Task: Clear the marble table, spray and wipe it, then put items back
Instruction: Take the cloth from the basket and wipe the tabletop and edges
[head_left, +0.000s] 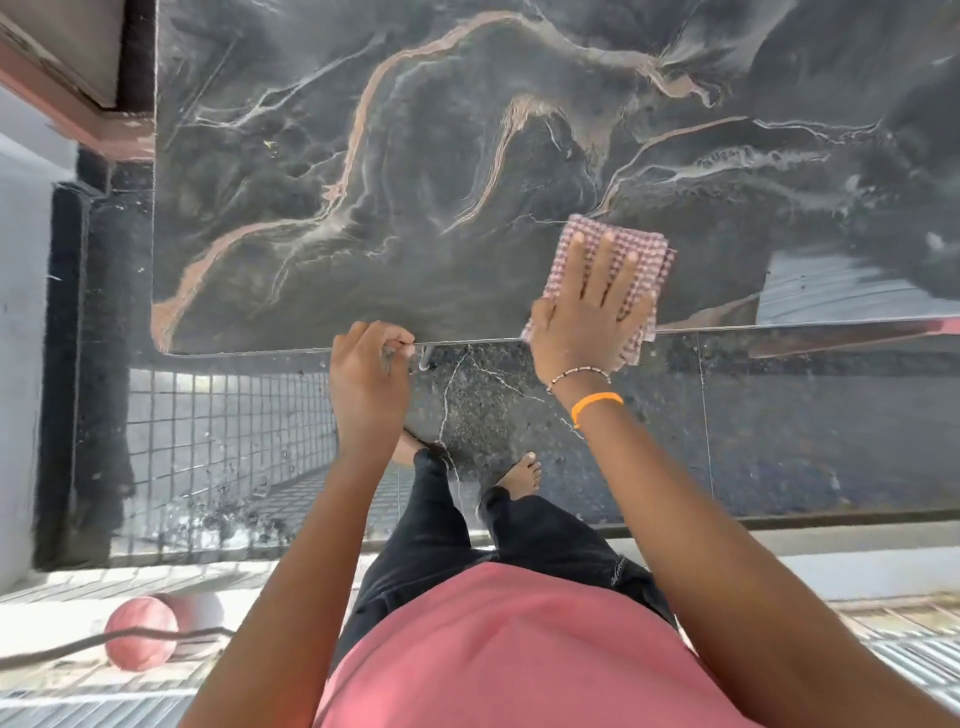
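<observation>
The dark marble table (415, 208) with pale and rust veins fills the upper view, and nothing stands on it. A red-and-white checked cloth (631, 247) lies folded near the front edge, one corner hanging over it. My right hand (592, 306) presses flat on the cloth with fingers spread and straight. My left hand (371, 374) is at the table's front edge (260, 352), left of the cloth, fingers curled with the tips on the rim. Greyish specks show at its fingers.
A bright reflective patch (841, 286) shows on the marble at the right. Below the edge are dark stone floor (779, 415), my bare feet and small grey tiles (218, 415). A pink ball (140, 634) and a dark cable (52, 654) lie lower left. A wall (21, 312) stands left.
</observation>
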